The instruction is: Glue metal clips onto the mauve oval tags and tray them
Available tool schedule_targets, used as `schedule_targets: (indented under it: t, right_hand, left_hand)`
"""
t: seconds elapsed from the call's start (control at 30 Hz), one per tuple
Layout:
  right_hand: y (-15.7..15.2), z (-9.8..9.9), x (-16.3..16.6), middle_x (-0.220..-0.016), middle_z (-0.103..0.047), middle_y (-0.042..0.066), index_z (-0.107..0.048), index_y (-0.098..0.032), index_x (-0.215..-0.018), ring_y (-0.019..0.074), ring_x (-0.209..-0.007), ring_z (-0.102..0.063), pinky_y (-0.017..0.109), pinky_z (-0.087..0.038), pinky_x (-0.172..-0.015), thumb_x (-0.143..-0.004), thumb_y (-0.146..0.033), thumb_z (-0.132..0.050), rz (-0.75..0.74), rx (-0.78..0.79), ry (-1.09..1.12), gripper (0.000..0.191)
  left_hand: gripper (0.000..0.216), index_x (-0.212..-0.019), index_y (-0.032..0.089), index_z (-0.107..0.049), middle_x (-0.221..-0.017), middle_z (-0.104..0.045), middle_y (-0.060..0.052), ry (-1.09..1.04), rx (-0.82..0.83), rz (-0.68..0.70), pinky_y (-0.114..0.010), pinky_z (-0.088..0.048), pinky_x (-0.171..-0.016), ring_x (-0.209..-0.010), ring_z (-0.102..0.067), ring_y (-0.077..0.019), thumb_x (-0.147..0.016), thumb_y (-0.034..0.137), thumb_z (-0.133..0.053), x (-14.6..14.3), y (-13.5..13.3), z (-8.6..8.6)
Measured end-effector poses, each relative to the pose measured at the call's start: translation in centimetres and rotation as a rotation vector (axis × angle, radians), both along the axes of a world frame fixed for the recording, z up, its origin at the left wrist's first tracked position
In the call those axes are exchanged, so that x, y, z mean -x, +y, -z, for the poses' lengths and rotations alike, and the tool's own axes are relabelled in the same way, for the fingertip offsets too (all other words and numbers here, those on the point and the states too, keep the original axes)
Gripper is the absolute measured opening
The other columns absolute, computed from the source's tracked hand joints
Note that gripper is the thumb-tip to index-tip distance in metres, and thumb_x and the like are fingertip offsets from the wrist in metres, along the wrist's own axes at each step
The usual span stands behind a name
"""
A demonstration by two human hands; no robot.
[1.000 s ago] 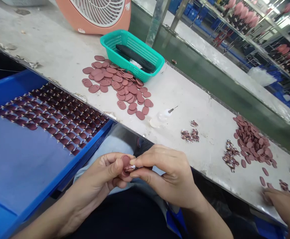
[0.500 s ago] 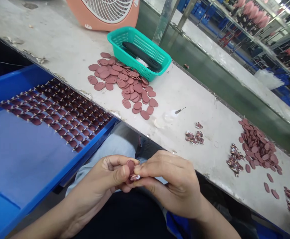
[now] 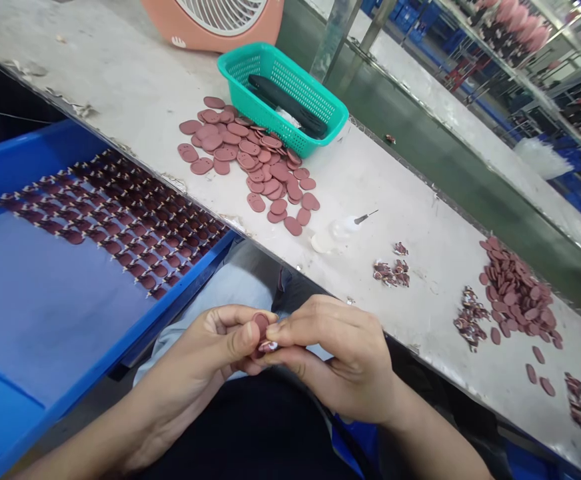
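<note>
The left hand [image 3: 195, 357] and the right hand [image 3: 340, 360] hold 1 small maroon oval tag [image 3: 261, 325] together, and their fingers [image 3: 295, 327] are closed on it. The tag is near the worktop [image 3: 410, 300] edge, right of the blue tray [image 3: 185, 287].

Bright, even indoor light covers the table [image 3: 120, 87], and its pale top looks slightly washed out. Shadows stay soft, deepest beneath the left hand [image 3: 195, 353] and right hand [image 3: 340, 353]. Strong white glare blooms in the top right corner above the distant shelves [image 3: 513, 57], which look hazy. The wide lens bows and stretches the table edge toward the frame sides. The small maroon oval piece [image 3: 261, 325] between the hands looks slightly soft, its fine detail smeared.
</note>
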State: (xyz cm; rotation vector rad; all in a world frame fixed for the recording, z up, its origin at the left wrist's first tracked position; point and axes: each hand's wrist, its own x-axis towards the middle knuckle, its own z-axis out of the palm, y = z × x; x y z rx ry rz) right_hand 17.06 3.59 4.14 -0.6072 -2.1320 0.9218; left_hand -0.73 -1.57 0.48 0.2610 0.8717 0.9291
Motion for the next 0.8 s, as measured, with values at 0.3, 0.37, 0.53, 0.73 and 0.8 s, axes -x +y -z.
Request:
schedule_targets:
  t: [0.3, 0.37, 0.53, 0.73, 0.8]
  right_hand:
    - [0.2, 0.5, 0.2, -0.086, -0.079, 0.005, -0.07, -0.015, -0.098, 0.0142, -0.074, -0.072, 0.027, -0.06, -0.073, -0.092, -0.013, -0.072, -0.001, -0.007, -0.006, 0.007]
    - [0.3, 0.5, 0.3, -0.086, -0.079, 0.005, -0.07, -0.015, -0.097, 0.0144, -0.074, -0.072, 0.027, -0.06, -0.073, -0.092, -0.014, -0.072, -0.002, -0.004, -0.014, 0.006]
    - [0.6, 0.1, 0.3, -0.085, -0.079, 0.004, -0.07, -0.014, -0.099, 0.0134, -0.076, -0.072, 0.025, -0.059, -0.076, -0.092, -0.012, -0.071, -0.02, 0.002, -0.055, 0.008]
    - [0.5, 0.0, -0.3, -0.102, -0.074, 0.006, -0.063, -0.016, -0.125, 0.0117, -0.071, -0.064, 0.025, -0.058, -0.068, -0.087, -0.036, -0.079, 0.07, 0.046, -0.077, 0.045]
    - [0.3, 0.1, -0.4, -0.099, -0.073, 0.006, -0.066, -0.016, -0.122, 0.0109, -0.068, -0.061, 0.024, -0.057, -0.064, -0.091, -0.034, -0.075, 0.117, 0.065, -0.062, 0.037]
  left_hand:
    - [0.038, -0.065, 0.017, -0.078, -0.064, -0.064, 0.0, -0.004, 0.047, -0.029, -0.016, -0.049, -0.057, -0.059, -0.055, -0.0091, -0.058, 0.051, -0.094, -0.1, 0.0, 0.0]
    - [0.039, -0.066, 0.017, -0.079, -0.062, -0.064, 0.001, -0.008, 0.051, -0.037, -0.015, -0.05, -0.055, -0.057, -0.055, -0.0082, -0.058, 0.051, -0.094, 0.0, 0.1, 0.0]
    - [0.037, -0.067, 0.017, -0.081, -0.058, -0.065, 0.002, -0.077, 0.086, -0.031, -0.012, -0.051, -0.05, -0.051, -0.054, -0.0054, -0.054, 0.048, -0.096, 0.2, 0.0, 0.4]
    - [0.032, -0.078, 0.017, -0.082, -0.066, -0.072, -0.001, -0.224, 0.126, -0.034, -0.013, -0.057, -0.054, -0.057, -0.066, -0.008, -0.063, 0.043, -0.094, 0.3, 0.1, 1.0]
    - [0.036, -0.082, 0.017, -0.083, -0.065, -0.072, 0.0, -0.236, 0.153, -0.039, -0.013, -0.057, -0.051, -0.055, -0.066, -0.0081, -0.06, 0.043, -0.095, 0.3, 0.1, 1.2]
